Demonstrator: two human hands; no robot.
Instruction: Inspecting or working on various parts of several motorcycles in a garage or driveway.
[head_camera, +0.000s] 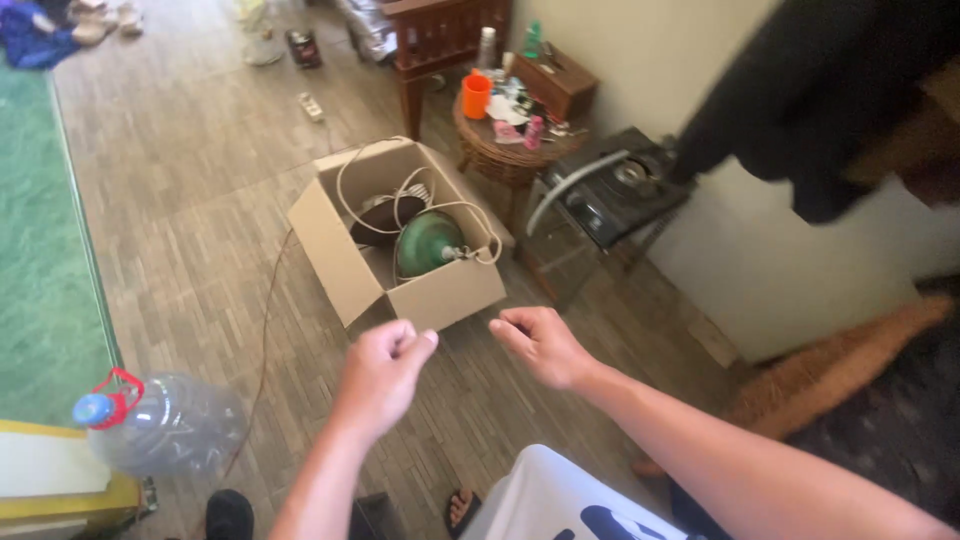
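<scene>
Both hands are up in front of the chest, over the wood-pattern floor (200, 200). The left hand (385, 375) is curled into a loose fist with the thumb lying over the fingers, and there's nothing visible in it. The right hand (540, 345) is half closed too, fingers bent inward, also not gripping anything I can see. The two hands sit close together but not touching.

Just beyond them on the floor is an open cardboard box (345, 260), flaps up. Inside it there's a green lamp shade (428, 243) lying tilted, a dark round shade (385, 222) beside it on the left, and a pale cord (400, 190) looped over both and hanging across the box rim. A thin brown wire (268, 320) trails from the box over the floor toward the near left.

Near left there's a big clear water jug (165, 425) on its side with a blue cap and red handle, resting by a yellow edge. Far right of the box stands a small round wicker bench (505, 160) cluttered with an orange cup (476, 95) and small stuff. A dark stove (615, 190) sits to its right. Green carpet (40, 250) runs along the left edge.
</scene>
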